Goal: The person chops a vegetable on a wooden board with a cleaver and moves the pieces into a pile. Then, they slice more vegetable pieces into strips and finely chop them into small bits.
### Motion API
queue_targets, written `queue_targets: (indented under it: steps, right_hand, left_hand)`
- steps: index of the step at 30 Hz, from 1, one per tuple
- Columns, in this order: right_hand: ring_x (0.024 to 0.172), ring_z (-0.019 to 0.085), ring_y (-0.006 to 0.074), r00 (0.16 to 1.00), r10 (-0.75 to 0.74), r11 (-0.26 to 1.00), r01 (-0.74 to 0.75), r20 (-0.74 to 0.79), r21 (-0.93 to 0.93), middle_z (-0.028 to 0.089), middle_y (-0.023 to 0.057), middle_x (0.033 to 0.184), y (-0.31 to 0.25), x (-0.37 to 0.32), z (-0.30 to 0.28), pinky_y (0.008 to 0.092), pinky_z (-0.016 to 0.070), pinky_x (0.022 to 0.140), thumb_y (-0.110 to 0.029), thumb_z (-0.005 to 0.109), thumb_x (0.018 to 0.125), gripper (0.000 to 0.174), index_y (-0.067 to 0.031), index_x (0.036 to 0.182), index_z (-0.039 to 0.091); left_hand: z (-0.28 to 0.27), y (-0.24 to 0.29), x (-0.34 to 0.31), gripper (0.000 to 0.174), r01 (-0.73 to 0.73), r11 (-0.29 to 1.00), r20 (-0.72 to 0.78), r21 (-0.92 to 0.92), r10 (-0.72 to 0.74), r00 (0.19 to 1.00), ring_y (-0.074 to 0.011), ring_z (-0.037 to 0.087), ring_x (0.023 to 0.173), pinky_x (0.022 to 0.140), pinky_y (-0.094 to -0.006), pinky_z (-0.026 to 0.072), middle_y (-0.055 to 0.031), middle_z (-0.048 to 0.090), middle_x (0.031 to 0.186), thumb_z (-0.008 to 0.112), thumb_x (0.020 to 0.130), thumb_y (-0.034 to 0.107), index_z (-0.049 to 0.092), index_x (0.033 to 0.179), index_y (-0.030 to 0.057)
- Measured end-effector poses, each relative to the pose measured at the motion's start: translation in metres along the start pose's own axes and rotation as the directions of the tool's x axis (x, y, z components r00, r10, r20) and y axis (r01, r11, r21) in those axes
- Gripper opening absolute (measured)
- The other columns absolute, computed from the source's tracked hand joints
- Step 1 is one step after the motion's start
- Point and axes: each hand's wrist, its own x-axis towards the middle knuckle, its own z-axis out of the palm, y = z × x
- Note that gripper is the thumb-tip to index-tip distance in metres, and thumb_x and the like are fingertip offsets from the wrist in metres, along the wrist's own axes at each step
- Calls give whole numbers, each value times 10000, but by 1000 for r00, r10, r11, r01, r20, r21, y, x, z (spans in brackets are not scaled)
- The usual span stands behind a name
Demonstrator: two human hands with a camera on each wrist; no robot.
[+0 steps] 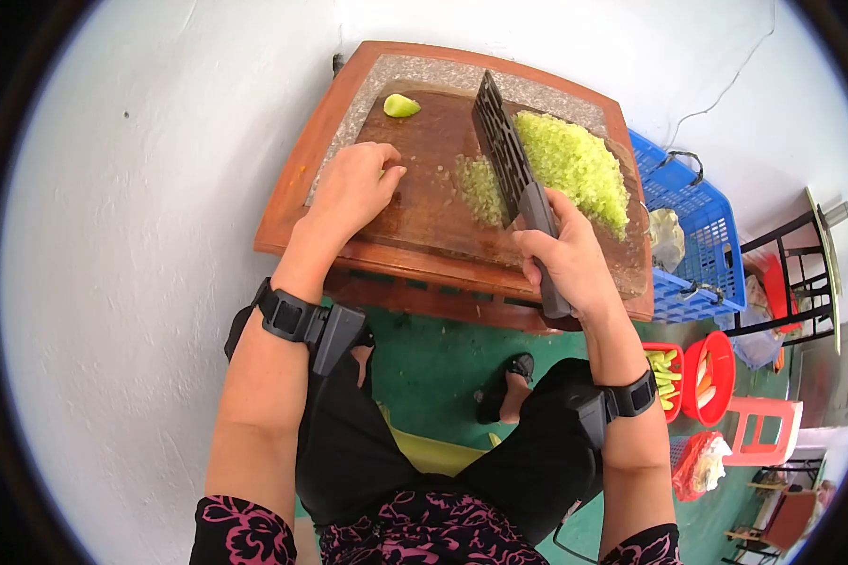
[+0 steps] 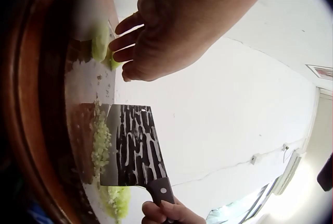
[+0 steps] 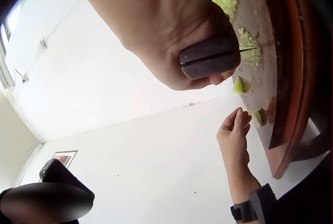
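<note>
"What's biggest under the hands?"
"A wooden table (image 1: 287, 209), bearing a dark chopping board (image 1: 433, 122)."
"Beyond the right hand (image 1: 570, 250)?"
"A heap of chopped green vegetable (image 1: 575, 165), right of the cleaver (image 1: 507, 141). That hand wraps the cleaver's handle, blade pointing away from it."
"And the left hand (image 1: 353, 184)?"
"Over the board, fingers relaxed and loosely bent. A green chunk (image 1: 401, 105) lies just beyond it; another green piece (image 3: 257, 118) is right by its fingertips, touching or not I can't tell."
"Smallest?"
"Chopped bits (image 1: 481, 188) between the hands, left of the blade."
</note>
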Motion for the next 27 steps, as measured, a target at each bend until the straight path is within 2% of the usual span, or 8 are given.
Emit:
queue_targets:
  steps: [10, 13, 14, 18, 27]
  right_hand:
    - [460, 485, 93, 999, 10, 998, -12, 32, 64, 520, 34, 697, -2, -2, 2, 248, 392, 395, -30, 573, 793, 468, 37, 1225, 406]
    - [458, 484, 90, 1000, -10, 999, 10, -7, 42, 528, 36, 700, -16, -6, -11, 247, 392, 391, -33, 575, 793, 474, 34, 1231, 406]
    - [456, 482, 88, 997, -59, 997, 61, -46, 44, 531, 38, 693, -14, -6, -14, 245, 390, 387, -38, 571, 795, 469, 33, 1230, 411]
    - [454, 476, 87, 997, -47, 998, 49, -57, 50, 532, 31, 696, -17, -7, -23, 242, 390, 395, -53, 573, 798, 446, 32, 1211, 428]
    - [445, 476, 90, 1000, -26, 997, 26, -7, 71, 510, 29, 667, -13, -6, -8, 250, 400, 395, -52, 574, 801, 432, 46, 1195, 424]
  left_hand:
    - [-1, -1, 0, 206, 24, 1000, 5, 19, -24, 1000, -340, 627, 853, 763, -396, 482, -191, 661, 912, 604, 807, 138, 660, 930, -18]
    - [-2, -5, -1, 208, 30, 1000, 7, 2, -30, 1000, -340, 625, 855, 760, -397, 480, -192, 660, 916, 605, 806, 138, 660, 933, -17]
    - [-3, -6, 0, 208, 35, 999, 10, 0, -35, 999, -339, 624, 857, 760, -397, 480, -192, 660, 917, 605, 806, 138, 660, 934, -17]
    - [-2, -7, 0, 210, 16, 1000, 1, 25, -16, 1000, -338, 623, 858, 756, -395, 481, -190, 659, 920, 605, 811, 142, 659, 937, -17]
    - [0, -1, 1, 216, 38, 999, 37, 38, -40, 999, -334, 624, 861, 768, -393, 483, -188, 661, 919, 609, 816, 151, 660, 952, -10]
